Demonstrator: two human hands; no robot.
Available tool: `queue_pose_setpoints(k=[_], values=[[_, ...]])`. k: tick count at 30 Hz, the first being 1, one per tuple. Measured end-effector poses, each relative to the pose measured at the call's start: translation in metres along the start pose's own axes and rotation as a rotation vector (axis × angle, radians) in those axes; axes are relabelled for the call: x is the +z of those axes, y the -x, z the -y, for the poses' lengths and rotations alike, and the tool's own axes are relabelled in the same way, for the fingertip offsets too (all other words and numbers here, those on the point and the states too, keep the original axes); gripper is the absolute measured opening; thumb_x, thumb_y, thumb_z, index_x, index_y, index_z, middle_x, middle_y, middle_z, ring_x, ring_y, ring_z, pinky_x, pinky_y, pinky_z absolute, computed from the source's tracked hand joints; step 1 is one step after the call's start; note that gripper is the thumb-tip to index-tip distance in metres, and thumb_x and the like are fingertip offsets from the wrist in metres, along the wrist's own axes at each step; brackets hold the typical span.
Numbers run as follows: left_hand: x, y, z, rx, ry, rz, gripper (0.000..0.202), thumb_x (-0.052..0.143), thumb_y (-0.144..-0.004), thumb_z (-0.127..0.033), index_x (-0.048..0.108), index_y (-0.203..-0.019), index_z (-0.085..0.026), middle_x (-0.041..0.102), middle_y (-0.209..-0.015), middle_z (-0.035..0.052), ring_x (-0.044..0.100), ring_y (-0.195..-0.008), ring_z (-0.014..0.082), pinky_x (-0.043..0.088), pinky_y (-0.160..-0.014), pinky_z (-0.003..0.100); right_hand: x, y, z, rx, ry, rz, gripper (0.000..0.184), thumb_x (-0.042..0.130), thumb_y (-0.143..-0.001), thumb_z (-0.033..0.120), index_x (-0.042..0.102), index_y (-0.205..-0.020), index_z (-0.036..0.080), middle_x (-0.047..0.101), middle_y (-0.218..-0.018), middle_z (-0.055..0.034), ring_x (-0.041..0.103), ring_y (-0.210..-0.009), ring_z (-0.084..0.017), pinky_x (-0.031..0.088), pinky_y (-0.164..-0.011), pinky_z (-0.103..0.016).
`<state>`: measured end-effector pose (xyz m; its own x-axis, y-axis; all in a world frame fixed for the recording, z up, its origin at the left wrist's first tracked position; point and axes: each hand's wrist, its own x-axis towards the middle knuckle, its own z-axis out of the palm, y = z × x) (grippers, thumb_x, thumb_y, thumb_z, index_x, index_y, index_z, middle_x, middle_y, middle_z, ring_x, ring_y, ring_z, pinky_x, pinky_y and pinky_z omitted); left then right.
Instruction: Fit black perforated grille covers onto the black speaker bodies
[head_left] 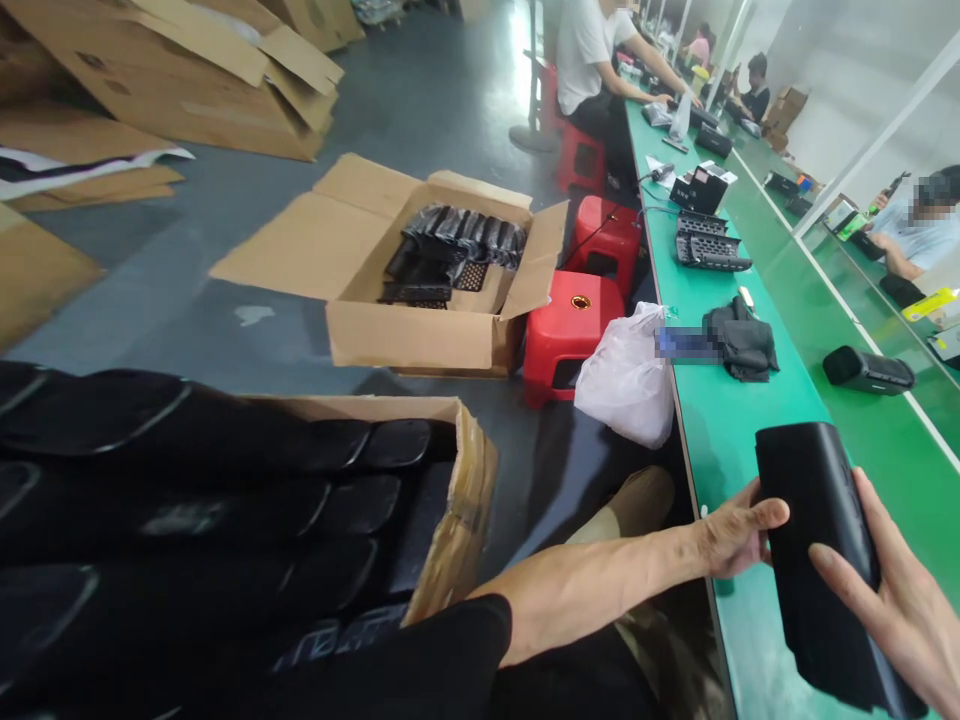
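Observation:
A long black speaker housing is held over the near end of the green workbench. My left hand grips its left edge, thumb on top. My right hand wraps the right side, fingers curled over the front. Both hands hold the same piece, which is tilted with its far end pointing away from me. At my left, a cardboard box is filled with rows of similar black housings.
An open cardboard box with black parts sits on the floor beside two red stools. A white plastic bag hangs by the bench edge. Black cloth, another speaker and grilles lie on the bench. Other people sit farther along.

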<state>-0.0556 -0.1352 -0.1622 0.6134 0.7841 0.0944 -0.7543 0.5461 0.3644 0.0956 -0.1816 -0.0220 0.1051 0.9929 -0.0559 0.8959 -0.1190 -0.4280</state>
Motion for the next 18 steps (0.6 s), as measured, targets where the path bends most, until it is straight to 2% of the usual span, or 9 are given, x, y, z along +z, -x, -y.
queue_pose_setpoints(k=[2, 4, 7, 9, 11, 13, 16, 18], values=[[0.002, -0.004, -0.006, 0.012, -0.008, -0.046, 0.105, 0.104, -0.054, -0.060, 0.060, -0.145, -0.030, 0.073, -0.139, 0.0131, 0.073, -0.116, 0.0343, 0.060, -0.083, 0.040, -0.004, 0.002, -0.004, 0.019, -0.042, 0.007, 0.113, 0.067, -0.079, 0.087, 0.036, -0.171, 0.029, 0.057, -0.160, -0.0154, 0.060, -0.141, -0.045, 0.046, -0.119, -0.065], [0.004, -0.007, -0.016, 0.057, -0.027, -0.096, 0.112, 0.106, -0.051, -0.056, 0.056, -0.148, -0.031, 0.071, -0.141, 0.0126, 0.073, -0.115, 0.0329, 0.060, -0.079, 0.036, 0.001, 0.015, -0.013, -0.003, -0.123, -0.077, 0.117, 0.076, -0.076, 0.083, 0.034, -0.171, 0.029, 0.053, -0.161, -0.0177, 0.060, -0.139, -0.048, 0.050, -0.114, -0.068], [0.007, -0.008, -0.031, 0.121, -0.085, -0.154, 0.116, 0.106, -0.052, -0.055, 0.053, -0.151, -0.032, 0.069, -0.144, 0.0128, 0.072, -0.116, 0.0335, 0.059, -0.075, 0.032, 0.030, 0.044, -0.023, -0.105, -0.210, -0.350, 0.126, 0.083, -0.080, 0.071, 0.014, -0.175, 0.028, 0.022, -0.176, -0.0224, 0.040, -0.154, -0.052, 0.049, -0.112, -0.071], [0.008, -0.008, -0.035, 0.127, -0.113, -0.174, 0.116, 0.105, -0.053, -0.058, 0.052, -0.153, -0.032, 0.068, -0.145, 0.0134, 0.072, -0.116, 0.0340, 0.059, -0.072, 0.031, 0.056, 0.057, -0.024, -0.146, -0.219, -0.443, 0.126, 0.082, -0.085, 0.064, 0.002, -0.175, 0.026, 0.013, -0.177, -0.0252, 0.030, -0.158, -0.053, 0.043, -0.116, -0.074], [0.009, -0.008, -0.034, 0.129, -0.120, -0.178, 0.117, 0.103, -0.055, -0.059, 0.050, -0.155, -0.033, 0.067, -0.144, 0.0137, 0.072, -0.116, 0.0334, 0.059, -0.071, 0.030, 0.075, 0.059, -0.023, -0.156, -0.195, -0.501, 0.125, 0.085, -0.084, 0.061, 0.006, -0.172, 0.023, 0.021, -0.172, -0.0271, 0.031, -0.156, -0.053, 0.039, -0.117, -0.076], [0.008, -0.008, -0.031, 0.123, -0.144, -0.165, 0.116, 0.102, -0.057, -0.060, 0.048, -0.156, -0.033, 0.066, -0.145, 0.0142, 0.071, -0.117, 0.0331, 0.059, -0.072, 0.031, 0.080, 0.055, -0.023, -0.141, -0.171, -0.543, 0.118, 0.087, -0.081, 0.062, 0.020, -0.168, 0.022, 0.034, -0.163, -0.0255, 0.037, -0.151, -0.054, 0.039, -0.116, -0.076], [0.000, -0.011, -0.043, 0.060, -0.252, -0.096, 0.116, 0.101, -0.057, -0.062, 0.049, -0.156, -0.031, 0.064, -0.147, 0.0163, 0.071, -0.118, 0.0353, 0.061, -0.073, 0.034, 0.069, 0.056, -0.025, -0.083, -0.232, -0.544, 0.106, 0.082, -0.083, 0.065, 0.030, -0.164, 0.022, 0.041, -0.157, -0.0226, 0.047, -0.143, -0.052, 0.043, -0.114, -0.074], [-0.006, -0.015, -0.065, 0.055, -0.374, -0.043, 0.119, 0.101, -0.056, -0.064, 0.049, -0.158, -0.031, 0.059, -0.154, 0.0172, 0.067, -0.127, 0.0391, 0.063, -0.084, 0.043, 0.056, 0.064, -0.025, -0.027, -0.304, -0.536, 0.104, 0.081, -0.084, 0.065, 0.032, -0.164, 0.022, 0.042, -0.156, -0.0224, 0.052, -0.136, -0.050, 0.046, -0.112, -0.070]])
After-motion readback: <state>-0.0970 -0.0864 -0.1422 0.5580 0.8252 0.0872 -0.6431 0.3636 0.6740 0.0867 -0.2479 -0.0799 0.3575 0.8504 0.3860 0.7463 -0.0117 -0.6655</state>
